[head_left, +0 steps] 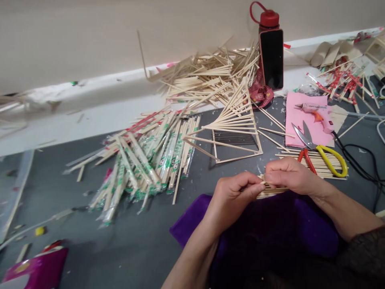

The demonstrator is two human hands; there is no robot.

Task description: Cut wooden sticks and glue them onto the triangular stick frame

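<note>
Both my hands meet over a purple cloth (279, 224) on my lap. My left hand (236, 192) is closed in a pinch on the end of a small bundle of wooden sticks (272, 191). My right hand (288, 174) is closed around the same bundle from the right. Just beyond my hands stands a fan-shaped frame glued from sticks (234, 124) on the grey floor.
Wrapped chopsticks (144, 160) lie heaped at the left, bare sticks (207, 76) pile against the wall. A red bottle with a phone (270, 48) stands behind. Scissors (319, 150) and a glue gun (315, 112) on pink paper (300, 132) lie right, with black cables (361, 168).
</note>
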